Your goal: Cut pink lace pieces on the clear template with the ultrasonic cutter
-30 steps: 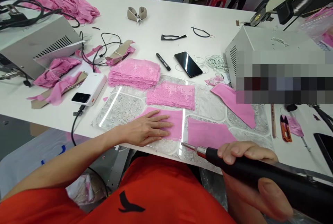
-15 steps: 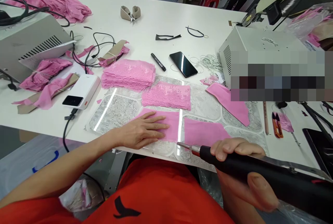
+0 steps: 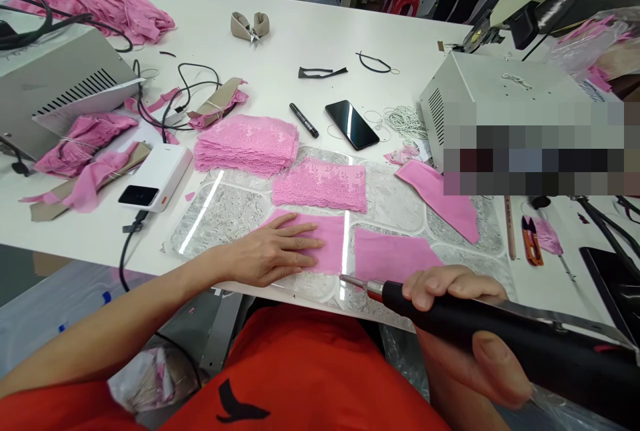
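1. The left hand [image 3: 267,254] is lying palm-down, fingers slightly apart, pressing rather than gripping.
2. Beneath it, the pink panel [image 3: 333,234] is lying flat near the table's [image 3: 310,31] near edge, lengthwise left-right.
3. The black-handled tool [image 3: 543,343] is pointing left, slanting near-right, its tip beside the panel's near-right corner.
4. The right hand [image 3: 453,357] is clamping its handle.

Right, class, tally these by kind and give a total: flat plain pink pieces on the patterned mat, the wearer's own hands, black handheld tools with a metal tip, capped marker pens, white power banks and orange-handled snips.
Plain pink pieces: 3
Hands: 2
Handheld tool: 1
Marker pen: 1
White power bank: 1
Orange-handled snips: 1
Total: 9
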Demonstrator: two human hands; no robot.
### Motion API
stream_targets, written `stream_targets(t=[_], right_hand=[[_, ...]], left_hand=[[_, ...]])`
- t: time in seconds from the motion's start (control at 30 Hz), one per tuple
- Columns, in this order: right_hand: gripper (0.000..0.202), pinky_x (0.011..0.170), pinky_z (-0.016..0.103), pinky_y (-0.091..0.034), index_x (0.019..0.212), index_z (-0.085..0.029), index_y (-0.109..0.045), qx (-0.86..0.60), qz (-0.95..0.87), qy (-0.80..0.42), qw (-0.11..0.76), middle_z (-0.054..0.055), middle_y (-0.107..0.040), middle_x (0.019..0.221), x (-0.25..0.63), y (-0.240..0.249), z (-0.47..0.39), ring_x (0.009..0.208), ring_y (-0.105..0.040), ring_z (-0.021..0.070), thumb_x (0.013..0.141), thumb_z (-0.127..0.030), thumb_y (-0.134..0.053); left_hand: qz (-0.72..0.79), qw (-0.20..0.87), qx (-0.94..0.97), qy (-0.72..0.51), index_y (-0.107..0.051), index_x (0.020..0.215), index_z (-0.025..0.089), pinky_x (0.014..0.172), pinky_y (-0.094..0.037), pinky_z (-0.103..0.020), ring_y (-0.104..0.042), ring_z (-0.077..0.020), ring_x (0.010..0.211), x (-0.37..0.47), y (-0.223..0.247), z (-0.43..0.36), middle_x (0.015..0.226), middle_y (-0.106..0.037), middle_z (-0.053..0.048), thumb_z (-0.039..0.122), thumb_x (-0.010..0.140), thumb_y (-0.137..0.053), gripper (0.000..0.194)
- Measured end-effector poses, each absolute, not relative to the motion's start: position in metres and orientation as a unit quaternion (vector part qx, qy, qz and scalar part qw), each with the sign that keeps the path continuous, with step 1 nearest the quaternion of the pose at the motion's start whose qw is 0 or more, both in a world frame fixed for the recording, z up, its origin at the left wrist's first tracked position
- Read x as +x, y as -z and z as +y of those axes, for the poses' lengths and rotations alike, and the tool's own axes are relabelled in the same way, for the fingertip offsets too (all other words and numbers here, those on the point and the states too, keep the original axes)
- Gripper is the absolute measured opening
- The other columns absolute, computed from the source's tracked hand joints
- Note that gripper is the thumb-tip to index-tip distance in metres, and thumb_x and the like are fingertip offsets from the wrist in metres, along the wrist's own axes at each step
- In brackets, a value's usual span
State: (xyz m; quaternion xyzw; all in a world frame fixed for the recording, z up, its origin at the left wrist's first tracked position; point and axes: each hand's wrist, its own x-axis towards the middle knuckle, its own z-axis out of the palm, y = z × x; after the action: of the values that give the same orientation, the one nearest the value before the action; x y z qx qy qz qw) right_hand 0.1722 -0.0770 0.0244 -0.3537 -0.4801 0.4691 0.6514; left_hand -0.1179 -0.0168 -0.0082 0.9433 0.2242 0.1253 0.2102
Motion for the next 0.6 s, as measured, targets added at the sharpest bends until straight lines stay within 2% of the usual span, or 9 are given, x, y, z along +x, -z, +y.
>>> stream_targets(t=[0.13,0.3,0.6], right_hand=[[0.022,0.057,0.041,-0.052,0.090,-0.025,-0.064,-0.359,-0.485,-0.459,0.652,0.002,-0.056,0.077,0.172,-0.024,-0.077,0.059,-0.053,0.0157,0.074,-0.040,-0.060],[0.021,0.063,0.036,-0.052,0.092,-0.023,-0.064,-0.350,-0.473,-0.473,0.656,0.001,-0.058,0.078,0.172,-0.028,-0.077,0.063,-0.055,0.0144,0.076,-0.037,-0.061],[0.022,0.066,0.037,-0.051,0.090,-0.022,-0.063,-0.357,-0.468,-0.480,0.650,0.001,-0.059,0.077,0.170,-0.034,-0.075,0.065,-0.055,0.0152,0.075,-0.038,-0.066]], left_hand=[[0.219,0.206,0.946,-0.121,-0.062,0.130,0.026,0.125,-0.007,-0.044,-0.030,-0.0222,0.148,-0.118,0.009,-0.016,0.148,-0.050,-0.003,0.026,0.101,-0.047,0.032],[0.219,0.194,0.950,-0.109,-0.063,0.128,0.023,0.125,-0.006,-0.044,-0.029,-0.0238,0.148,-0.119,0.009,-0.017,0.150,-0.048,-0.004,0.027,0.102,-0.046,0.032],[0.223,0.208,0.946,-0.105,-0.062,0.131,0.028,0.125,-0.009,-0.049,-0.029,-0.0239,0.148,-0.119,0.010,-0.017,0.150,-0.048,-0.003,0.028,0.102,-0.046,0.034]])
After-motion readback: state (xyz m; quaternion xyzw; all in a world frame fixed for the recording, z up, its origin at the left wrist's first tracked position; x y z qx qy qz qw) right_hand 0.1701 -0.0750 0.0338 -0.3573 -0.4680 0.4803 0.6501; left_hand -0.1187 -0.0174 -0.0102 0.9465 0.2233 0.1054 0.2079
